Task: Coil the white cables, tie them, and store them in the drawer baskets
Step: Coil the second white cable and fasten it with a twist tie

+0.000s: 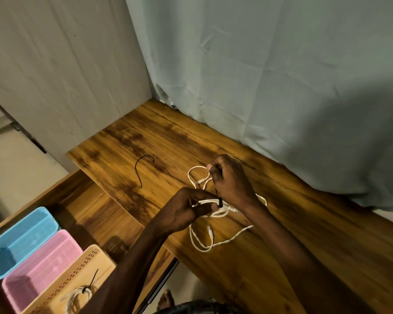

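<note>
Mid-desk, left grip (pixel 186 208) pinches the white cable (pixel 204 243); right grip (pixel 230 180) pinches its black tie (pixel 217 196).

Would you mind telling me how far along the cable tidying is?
Done: one tied coil lies in the beige basket. In hand: both hands, left and right, cinch a black tie round a white cable. Left: storing it; a spare tie waits on the desk.

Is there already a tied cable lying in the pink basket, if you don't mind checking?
No, the pink basket holds none; the tied cable lies in the beige basket.
</note>
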